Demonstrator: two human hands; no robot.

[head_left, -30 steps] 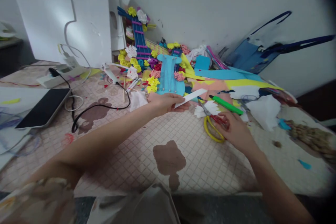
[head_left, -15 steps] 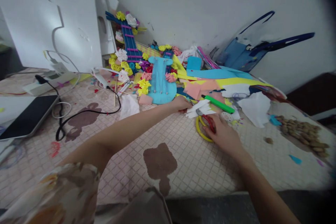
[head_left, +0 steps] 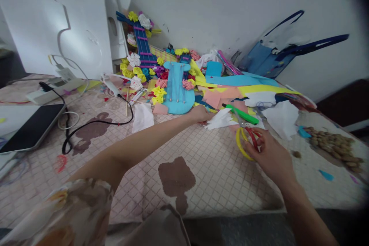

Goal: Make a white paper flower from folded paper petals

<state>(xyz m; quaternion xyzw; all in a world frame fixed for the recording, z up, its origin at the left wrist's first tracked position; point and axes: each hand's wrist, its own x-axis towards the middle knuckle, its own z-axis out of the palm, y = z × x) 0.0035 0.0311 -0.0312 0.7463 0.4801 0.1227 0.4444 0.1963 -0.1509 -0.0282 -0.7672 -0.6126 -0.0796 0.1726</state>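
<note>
My left hand (head_left: 200,114) is closed on the left end of some white paper strips (head_left: 220,118) that lie just above the quilted cloth. In my right hand (head_left: 268,150) I hold a pair of scissors (head_left: 243,140) by its red and yellow handles. Their blades point up and left, to the right of the strips and apart from them. Behind the strips lies a green marker (head_left: 242,113) with a black tip. A light blue paper instrument shape (head_left: 179,94) with strings rests beyond my left hand, with yellow and pink paper flowers (head_left: 158,94) beside it.
Yellow, blue and pink paper (head_left: 221,96) is piled along the wall. Peanuts (head_left: 334,146) lie at the right, near a blue bag (head_left: 262,59). A black cable (head_left: 98,123), a tablet (head_left: 33,127) and a power strip (head_left: 54,90) are at the left.
My right hand has moved the scissors to the right, away from the white paper strips. The strips lie more spread out in my left hand, which has barely moved.
</note>
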